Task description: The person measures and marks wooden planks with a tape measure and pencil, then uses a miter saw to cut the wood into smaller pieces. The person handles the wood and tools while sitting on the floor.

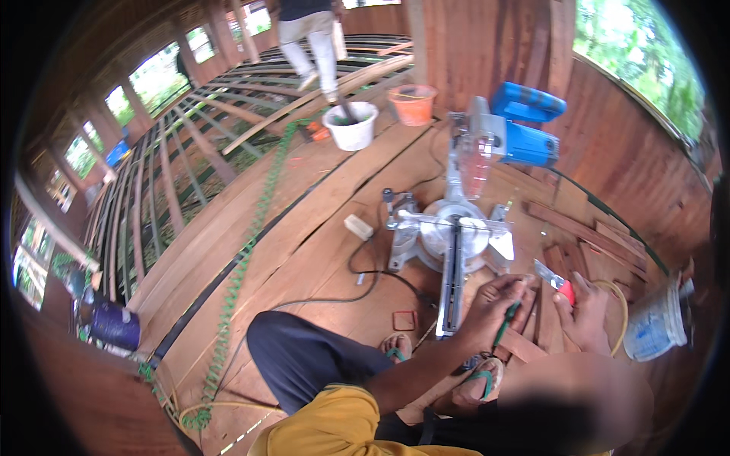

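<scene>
In front of my chest, my left hand (498,308) is closed around a slim dark green pencil (505,325), its lower end pointing down. To its right, my right hand (584,313) grips a utility knife (564,288) with a red handle. The knife's pale blade (543,270) points up and left, toward the left hand but apart from it. Below the hands lie reddish wood offcuts (549,323). Just beyond stands a mitre saw (456,235) with a blue motor housing.
Wood strips (589,232) lie right of the saw, near a whitish bucket (655,323). Black cable crosses the plank floor (327,243), as does a green coiled hose (255,235). White (351,131) and orange (413,106) buckets stand farther back. Another person (308,38) walks by open floor joists (163,175).
</scene>
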Tool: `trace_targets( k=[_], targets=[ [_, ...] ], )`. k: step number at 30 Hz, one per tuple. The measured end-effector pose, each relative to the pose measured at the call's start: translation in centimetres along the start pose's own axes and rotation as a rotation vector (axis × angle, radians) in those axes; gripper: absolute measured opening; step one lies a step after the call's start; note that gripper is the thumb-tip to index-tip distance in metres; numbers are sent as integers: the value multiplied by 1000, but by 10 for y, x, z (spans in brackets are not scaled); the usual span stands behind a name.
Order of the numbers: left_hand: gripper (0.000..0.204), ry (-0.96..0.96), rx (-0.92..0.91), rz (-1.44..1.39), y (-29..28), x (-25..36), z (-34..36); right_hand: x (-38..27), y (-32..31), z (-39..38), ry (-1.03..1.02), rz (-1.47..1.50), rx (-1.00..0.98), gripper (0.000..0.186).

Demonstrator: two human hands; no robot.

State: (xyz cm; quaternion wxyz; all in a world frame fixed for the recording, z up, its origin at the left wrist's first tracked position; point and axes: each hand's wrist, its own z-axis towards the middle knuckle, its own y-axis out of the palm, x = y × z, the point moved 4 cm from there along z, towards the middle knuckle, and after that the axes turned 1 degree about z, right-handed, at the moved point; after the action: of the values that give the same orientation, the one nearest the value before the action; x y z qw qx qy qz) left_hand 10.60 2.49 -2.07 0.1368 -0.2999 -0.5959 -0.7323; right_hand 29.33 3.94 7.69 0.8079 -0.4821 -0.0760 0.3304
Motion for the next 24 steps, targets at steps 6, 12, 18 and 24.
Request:
trace_targets(
  k=[6, 12, 18, 24],
  targets=[
    [20, -42, 70, -54, -5, -1, 1, -4, -5, 3, 45, 27, -66, 44],
    [16, -5, 77, -66, -3, 1, 3, -7, -5, -2, 54, 34, -113, 43],
    [16, 13, 25, -29, -5, 5, 2, -14, 3, 1, -24, -3, -127, 44],
    [27, 26, 23, 76, 3, 7, -1, -18, -3, 4, 8, -24, -144, 42]
  ],
)
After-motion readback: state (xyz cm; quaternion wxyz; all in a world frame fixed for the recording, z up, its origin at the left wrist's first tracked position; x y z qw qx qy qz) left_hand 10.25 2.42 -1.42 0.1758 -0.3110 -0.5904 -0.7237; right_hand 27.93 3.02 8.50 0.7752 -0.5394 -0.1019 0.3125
